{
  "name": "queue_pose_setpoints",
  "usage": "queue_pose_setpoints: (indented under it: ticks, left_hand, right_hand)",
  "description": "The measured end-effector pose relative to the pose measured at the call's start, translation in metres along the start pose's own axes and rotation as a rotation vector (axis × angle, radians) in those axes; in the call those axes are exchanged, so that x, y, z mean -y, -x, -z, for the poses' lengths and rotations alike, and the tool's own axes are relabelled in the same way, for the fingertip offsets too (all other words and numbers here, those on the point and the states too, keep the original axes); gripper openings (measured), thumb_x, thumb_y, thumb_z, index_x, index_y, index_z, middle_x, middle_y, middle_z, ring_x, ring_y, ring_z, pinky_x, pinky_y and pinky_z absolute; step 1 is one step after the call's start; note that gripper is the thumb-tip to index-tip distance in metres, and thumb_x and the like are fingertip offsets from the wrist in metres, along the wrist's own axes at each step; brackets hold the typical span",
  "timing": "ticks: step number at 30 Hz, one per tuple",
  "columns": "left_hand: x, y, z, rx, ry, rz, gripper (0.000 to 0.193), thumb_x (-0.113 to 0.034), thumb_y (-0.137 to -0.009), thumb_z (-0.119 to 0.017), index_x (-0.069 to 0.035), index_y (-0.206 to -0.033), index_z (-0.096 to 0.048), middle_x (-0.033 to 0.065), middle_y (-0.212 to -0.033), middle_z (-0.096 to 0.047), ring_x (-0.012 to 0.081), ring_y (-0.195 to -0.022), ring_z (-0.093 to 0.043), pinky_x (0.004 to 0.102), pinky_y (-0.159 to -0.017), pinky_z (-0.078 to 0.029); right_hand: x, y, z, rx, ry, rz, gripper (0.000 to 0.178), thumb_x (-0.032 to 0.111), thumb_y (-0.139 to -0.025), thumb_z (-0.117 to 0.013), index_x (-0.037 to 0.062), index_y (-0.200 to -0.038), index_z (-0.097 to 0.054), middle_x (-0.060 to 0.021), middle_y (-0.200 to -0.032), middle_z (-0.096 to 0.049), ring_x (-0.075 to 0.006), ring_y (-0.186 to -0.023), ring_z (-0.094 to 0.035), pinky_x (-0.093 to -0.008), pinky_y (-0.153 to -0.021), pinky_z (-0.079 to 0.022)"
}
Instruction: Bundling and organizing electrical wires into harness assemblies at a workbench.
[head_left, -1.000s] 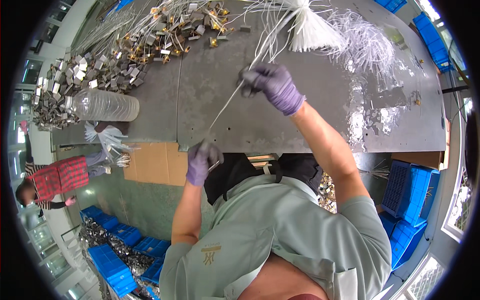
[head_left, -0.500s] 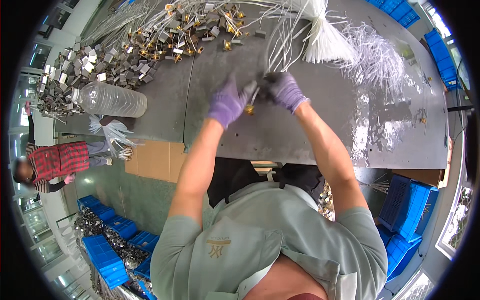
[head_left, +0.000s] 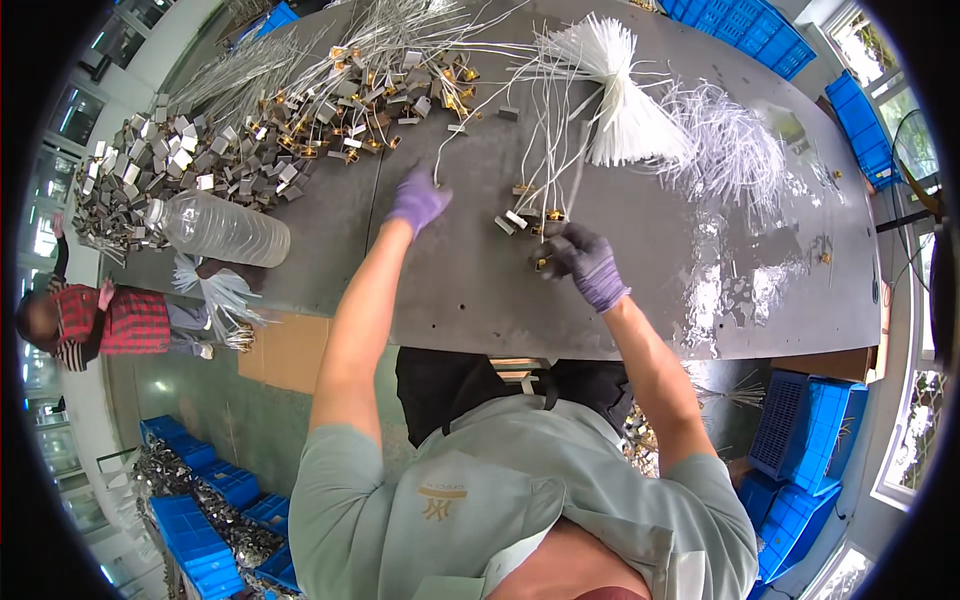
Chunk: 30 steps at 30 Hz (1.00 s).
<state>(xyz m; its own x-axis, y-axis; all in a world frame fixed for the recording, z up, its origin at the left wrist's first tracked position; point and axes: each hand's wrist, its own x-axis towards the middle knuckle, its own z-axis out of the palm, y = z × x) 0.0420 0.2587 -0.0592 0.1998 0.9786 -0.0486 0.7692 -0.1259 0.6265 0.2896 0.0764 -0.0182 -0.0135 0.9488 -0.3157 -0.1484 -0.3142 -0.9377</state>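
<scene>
Both my hands wear purple gloves with dark grey fingers, over a grey metal table (head_left: 460,300). My left hand (head_left: 420,203) is closed, pinching the end of a thin white wire (head_left: 446,148) near the heap. At my right hand (head_left: 588,262), closed fingertips grip a small brass-coloured part (head_left: 542,265), partly hidden by them. Just beyond lie several white wires with brass ends and grey metal blocks (head_left: 515,220). Farther off, a thick tied bundle of white wires (head_left: 635,125) rests beside a loose pile of clear-white strands (head_left: 730,145).
A large heap of grey blocks and wired brass parts (head_left: 200,150) covers the table's left. A clear plastic bottle (head_left: 225,228) lies before it, near another wire bundle (head_left: 218,290). Blue crates (head_left: 810,425) stand at the right. A person in a red checked apron (head_left: 130,318) stands at the left.
My hands have moved apart, the left one leftward and the right one slightly toward me. The wired blocks beyond my right hand now show. The person's arm at the left has moved.
</scene>
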Motion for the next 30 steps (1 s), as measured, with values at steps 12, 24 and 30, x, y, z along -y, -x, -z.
queue_pose_setpoints:
  ticks: [12,24,30]
  left_hand:
    - [0.060,0.285,0.044,-0.038,1.013,0.069,0.022,-0.018,-0.082,-0.058,0.002,-0.086,-0.054,0.0086,-0.062,-0.055,0.0156,-0.052,-0.052,0.0272,-0.050,-0.042]
    - [0.102,0.361,0.023,-0.139,0.803,0.478,0.040,-0.027,-0.093,-0.054,-0.007,-0.127,-0.054,0.0066,-0.057,-0.054,0.0120,-0.048,-0.052,0.0241,-0.043,-0.039]
    - [0.099,0.353,0.029,-0.154,0.771,0.424,0.042,-0.029,-0.092,-0.055,-0.009,-0.129,-0.053,0.0070,-0.059,-0.055,0.0126,-0.049,-0.052,0.0239,-0.044,-0.040]
  right_hand:
    - [-0.032,-0.077,-0.080,0.013,-0.462,-0.067,0.030,0.005,-0.091,-0.046,-0.0038,-0.120,-0.048,-0.0169,-0.096,-0.065,-0.0260,-0.078,-0.068,-0.0313,-0.063,-0.056]
    - [0.053,-0.073,-0.026,-0.320,-0.546,0.350,0.027,0.014,-0.092,-0.055,-0.0044,-0.111,-0.050,-0.0195,-0.095,-0.066,-0.0289,-0.077,-0.069,-0.0317,-0.057,-0.055]
    - [0.055,-0.052,-0.027,-0.352,-0.558,0.375,0.024,0.015,-0.092,-0.056,-0.0055,-0.105,-0.054,-0.0176,-0.089,-0.066,-0.0246,-0.072,-0.068,-0.0296,-0.057,-0.055]
